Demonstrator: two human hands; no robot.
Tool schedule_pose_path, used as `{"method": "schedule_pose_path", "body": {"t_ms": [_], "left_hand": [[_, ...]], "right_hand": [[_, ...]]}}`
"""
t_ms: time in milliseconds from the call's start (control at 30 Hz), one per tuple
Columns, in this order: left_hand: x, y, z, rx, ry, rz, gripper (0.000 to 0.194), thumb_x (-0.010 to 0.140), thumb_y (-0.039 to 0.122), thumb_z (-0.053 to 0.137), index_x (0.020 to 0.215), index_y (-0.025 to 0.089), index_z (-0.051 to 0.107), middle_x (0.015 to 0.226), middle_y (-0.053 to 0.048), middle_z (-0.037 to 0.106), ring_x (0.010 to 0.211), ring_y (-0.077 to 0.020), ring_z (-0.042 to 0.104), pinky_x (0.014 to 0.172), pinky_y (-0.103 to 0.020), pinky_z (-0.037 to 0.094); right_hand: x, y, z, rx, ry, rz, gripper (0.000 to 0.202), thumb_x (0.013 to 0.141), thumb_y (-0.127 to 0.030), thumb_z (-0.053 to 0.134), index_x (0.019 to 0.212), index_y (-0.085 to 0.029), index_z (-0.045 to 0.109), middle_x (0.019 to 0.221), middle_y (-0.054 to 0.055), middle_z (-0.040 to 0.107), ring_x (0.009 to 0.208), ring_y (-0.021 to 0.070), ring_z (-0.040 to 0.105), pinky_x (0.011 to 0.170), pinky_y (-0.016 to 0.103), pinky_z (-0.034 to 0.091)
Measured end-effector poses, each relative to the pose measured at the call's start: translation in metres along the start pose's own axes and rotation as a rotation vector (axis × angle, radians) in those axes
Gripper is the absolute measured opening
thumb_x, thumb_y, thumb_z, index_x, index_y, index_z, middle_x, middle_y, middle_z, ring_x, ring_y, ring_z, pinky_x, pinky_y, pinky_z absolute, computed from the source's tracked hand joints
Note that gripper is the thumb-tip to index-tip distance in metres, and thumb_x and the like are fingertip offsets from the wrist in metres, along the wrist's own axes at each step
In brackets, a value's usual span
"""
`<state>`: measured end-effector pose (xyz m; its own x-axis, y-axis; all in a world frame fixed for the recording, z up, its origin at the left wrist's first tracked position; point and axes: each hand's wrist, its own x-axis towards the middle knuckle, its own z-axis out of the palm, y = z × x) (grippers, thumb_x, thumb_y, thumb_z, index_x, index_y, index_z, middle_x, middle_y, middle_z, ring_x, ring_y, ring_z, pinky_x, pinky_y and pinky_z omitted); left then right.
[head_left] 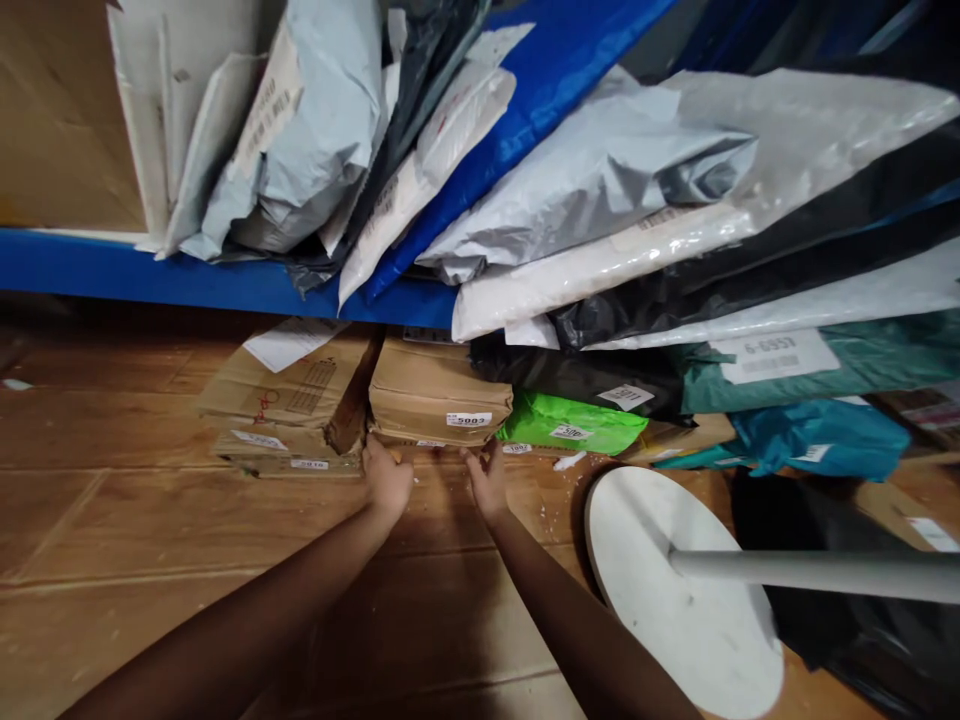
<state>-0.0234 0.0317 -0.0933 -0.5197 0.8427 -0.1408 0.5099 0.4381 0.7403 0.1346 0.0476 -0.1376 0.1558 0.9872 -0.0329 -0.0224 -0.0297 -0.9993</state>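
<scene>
Head view, frame centre: both hands reach under the brown parcel [437, 400]. Left hand [386, 480] and right hand [487, 482] touch its near lower edge, fingers loosely spread, grasping nothing.

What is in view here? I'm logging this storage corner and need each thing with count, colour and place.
brown paper-wrapped parcel with white number label: one, brown, on the floor under the shelf, at both hands
flattened brown cardboard boxes: a small stack, brown, left of that parcel
bright green plastic mailer: one, green, right of the parcel
teal plastic mailers: at least two, teal, far right
grey, white and black poly mailers: many, heaped on the shelf
blue metal shelf edge: one, blue, upper left
round white stand base with pole: one, white, lower right
left hand: at the parcel's bottom left corner
right hand: at its bottom right
</scene>
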Motion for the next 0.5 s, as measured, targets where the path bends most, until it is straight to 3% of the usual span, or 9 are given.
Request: {"method": "schedule_pose_path", "body": {"t_ms": [100, 167, 333, 500], "left_hand": [[0.012, 0.013, -0.009, 0.005, -0.017, -0.132, 0.042, 0.08, 0.022, 0.047, 0.119, 0.006, 0.045, 0.115, -0.028, 0.062, 0.114, -0.0379, 0.058, 0.093, -0.051, 0.048], [0.016, 0.02, -0.018, 0.011, -0.044, -0.177, 0.046, 0.082, 0.028, 0.048, 0.121, 0.004, 0.043, 0.114, -0.031, 0.062, 0.112, -0.0413, 0.059, 0.09, -0.053, 0.048], [0.012, 0.021, -0.031, -0.016, -0.101, -0.1, 0.071, 0.073, 0.038, 0.066, 0.13, 0.011, 0.035, 0.125, -0.024, 0.06, 0.118, -0.0361, 0.056, 0.096, -0.044, 0.046], [0.009, 0.006, -0.03, -0.05, -0.132, -0.047, 0.071, 0.071, 0.045, 0.068, 0.125, 0.01, 0.038, 0.123, -0.023, 0.061, 0.114, -0.0331, 0.06, 0.095, -0.041, 0.048]], "right_hand": [[0.001, -0.003, -0.006, 0.006, -0.033, 0.028, 0.061, 0.068, -0.046, 0.069, 0.117, -0.018, 0.047, 0.126, 0.014, 0.056, 0.118, 0.0228, 0.052, 0.107, 0.039, 0.034], [0.001, -0.003, -0.007, 0.015, -0.043, 0.043, 0.059, 0.068, -0.05, 0.067, 0.113, -0.017, 0.049, 0.122, 0.014, 0.058, 0.116, 0.0235, 0.054, 0.105, 0.04, 0.037], [0.005, -0.003, -0.003, 0.052, -0.015, 0.015, 0.054, 0.07, -0.057, 0.062, 0.106, -0.019, 0.049, 0.12, 0.012, 0.06, 0.115, 0.0215, 0.053, 0.104, 0.038, 0.038], [0.007, -0.007, -0.002, 0.017, 0.051, 0.034, 0.046, 0.066, -0.058, 0.064, 0.092, -0.021, 0.053, 0.096, 0.006, 0.065, 0.098, 0.0213, 0.057, 0.095, 0.036, 0.041]]}}
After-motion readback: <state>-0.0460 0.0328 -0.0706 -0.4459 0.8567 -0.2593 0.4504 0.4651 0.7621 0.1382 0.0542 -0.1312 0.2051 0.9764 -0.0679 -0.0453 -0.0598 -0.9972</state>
